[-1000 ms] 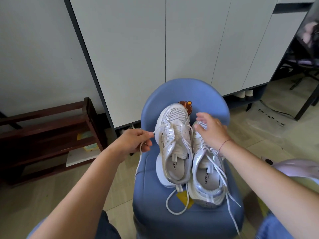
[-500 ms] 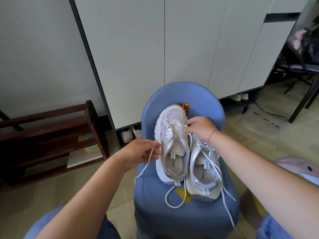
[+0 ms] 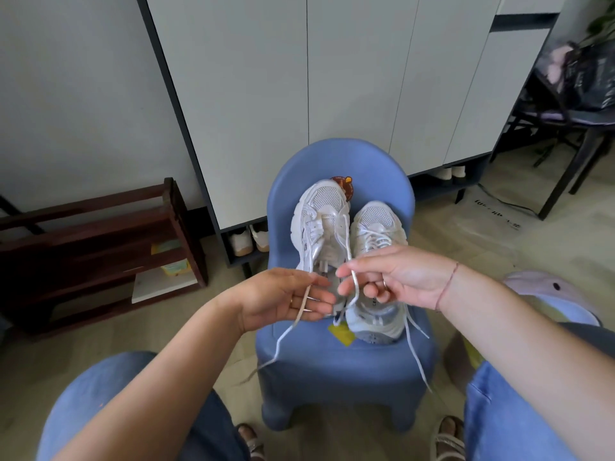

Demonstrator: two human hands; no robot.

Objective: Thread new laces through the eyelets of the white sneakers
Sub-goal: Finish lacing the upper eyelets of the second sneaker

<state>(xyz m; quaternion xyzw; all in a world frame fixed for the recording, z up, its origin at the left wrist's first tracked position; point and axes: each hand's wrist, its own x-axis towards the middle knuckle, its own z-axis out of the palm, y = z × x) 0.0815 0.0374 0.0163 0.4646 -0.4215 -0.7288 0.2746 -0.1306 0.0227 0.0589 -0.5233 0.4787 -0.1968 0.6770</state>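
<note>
Two white sneakers lie side by side, toes away from me, on a small blue chair. The left sneaker has a white lace running from its eyelets toward both my hands. My left hand pinches one end of that lace, whose tail dangles down to the left of the chair. My right hand pinches the other end, which loops below my fingers. Both hands hover above the heels of the shoes. The right sneaker is laced, with loose ends trailing over the seat's front.
White cabinet doors stand right behind the chair, with shoes tucked beneath. A dark wooden shoe rack is at left. A black table stands at right. My knees in jeans and sandalled feet frame the chair.
Both hands pulled back from the shoes toward me and came together over the heels. My right hand left the toe area and now pinches a lace end; the lace is drawn out.
</note>
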